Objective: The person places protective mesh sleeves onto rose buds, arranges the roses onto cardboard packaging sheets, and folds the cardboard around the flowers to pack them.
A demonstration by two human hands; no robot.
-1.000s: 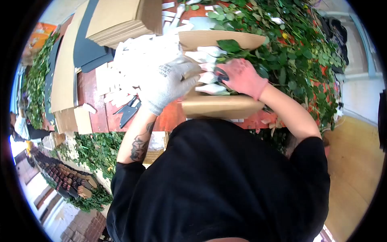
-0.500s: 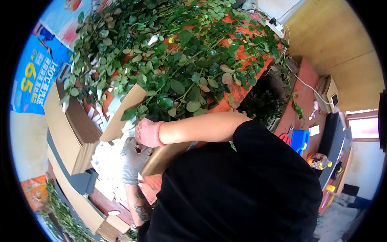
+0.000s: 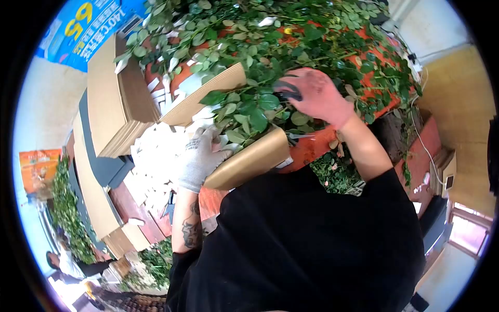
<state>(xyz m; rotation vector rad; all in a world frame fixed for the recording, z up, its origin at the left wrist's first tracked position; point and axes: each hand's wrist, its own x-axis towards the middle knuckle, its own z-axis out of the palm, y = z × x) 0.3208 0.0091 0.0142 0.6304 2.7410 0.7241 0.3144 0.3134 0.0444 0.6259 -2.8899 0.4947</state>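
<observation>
My left hand [image 3: 198, 160], in a pale grey glove, grips the head end of a rose bunch [image 3: 257, 112] at the edge of a brown cardboard sheet [image 3: 254, 158]. The cardboard curves along the near side of the bunch, whose leafy stems run to the upper right. White-covered heads partly show beside my left fingers; what lies beneath them is hidden. My right hand [image 3: 319, 96], in a pink glove with dark fingertips, is over the leafy stems. Its fingers are bent and apart, with nothing visibly held.
Many leafy rose stems [image 3: 322, 39] cover the orange-red table [image 3: 312, 151]. A stack of folded cardboard [image 3: 112, 104] stands at the left, with a white heap [image 3: 156, 161] beside it. Another cardboard piece [image 3: 208, 93] leans behind the bunch. A person [image 3: 70, 265] is at the far lower left.
My right hand has moved away from beside my left hand, to the right over the leaves. My left hand remains by the cardboard. The view has shifted, exposing more of the bunch.
</observation>
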